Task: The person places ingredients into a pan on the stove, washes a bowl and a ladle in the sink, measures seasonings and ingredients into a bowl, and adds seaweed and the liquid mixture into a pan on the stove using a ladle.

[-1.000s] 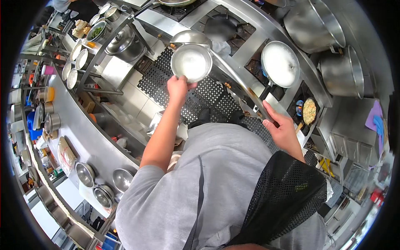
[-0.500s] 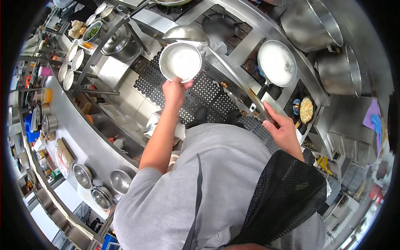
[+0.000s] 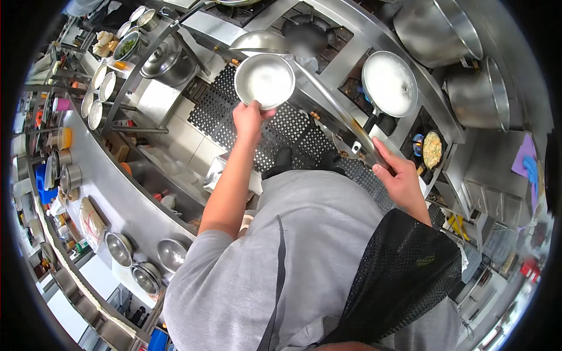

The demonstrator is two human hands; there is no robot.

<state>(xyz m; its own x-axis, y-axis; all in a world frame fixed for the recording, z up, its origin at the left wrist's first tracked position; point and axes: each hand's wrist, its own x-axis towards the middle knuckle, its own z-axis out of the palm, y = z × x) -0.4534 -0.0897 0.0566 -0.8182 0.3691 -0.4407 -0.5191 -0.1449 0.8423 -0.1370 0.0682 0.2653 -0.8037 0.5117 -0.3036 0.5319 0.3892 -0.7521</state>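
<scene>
A round metal bowl (image 3: 264,81) with white contents hangs over the black floor mat, its near rim gripped by my left hand (image 3: 250,121). Just behind it is the metal head of a ladle (image 3: 258,42), whose long handle slants down to the right. My right hand (image 3: 396,176) is wrapped round the lower end of that handle. Beyond the handle, a pan (image 3: 389,83) of white foamy liquid sits on a burner. An oval, speckled yellowish food (image 3: 432,150) lies in a dark pan to the right, beside a blue flame.
A dark pan (image 3: 306,40) stands on the back burner. Large metal pots (image 3: 438,32) line the upper right. On the left, a steel counter (image 3: 129,193) carries metal bowls (image 3: 119,249) and a wrapped package (image 3: 92,223). A lidded pot (image 3: 168,61) stands at the upper left.
The bowl and my left hand shifted left, then came back right and slightly up. The ladle head moved a little with them. My right hand keeps its hold on the handle.
</scene>
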